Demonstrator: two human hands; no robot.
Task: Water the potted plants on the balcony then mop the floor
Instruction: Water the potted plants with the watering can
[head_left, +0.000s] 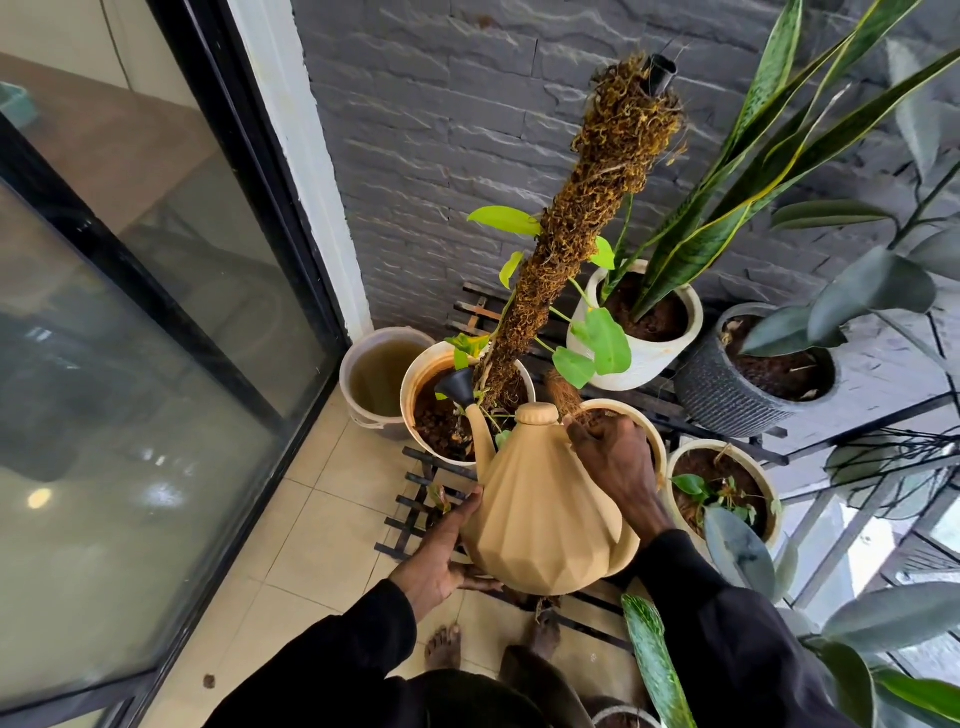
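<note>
A tan faceted watering can (540, 514) is tilted forward, its black rose spout (457, 387) over the soil of a white pot (415, 384) that holds a tall moss pole (576, 218) with a few green leaves. My right hand (615, 457) grips the can's handle near the lid. My left hand (447, 556) cups the can's underside and left wall. A thin stream falls from the spout into the pot.
A bucket of murky water (363, 364) stands left of the pot by the glass sliding door (156, 364). Other pots sit on a black metal rack (415, 519): a snake plant pot (670, 358), a dark ribbed pot (722, 395), a small seedling pot (675, 467). Bare feet stand on beige tiles (311, 519).
</note>
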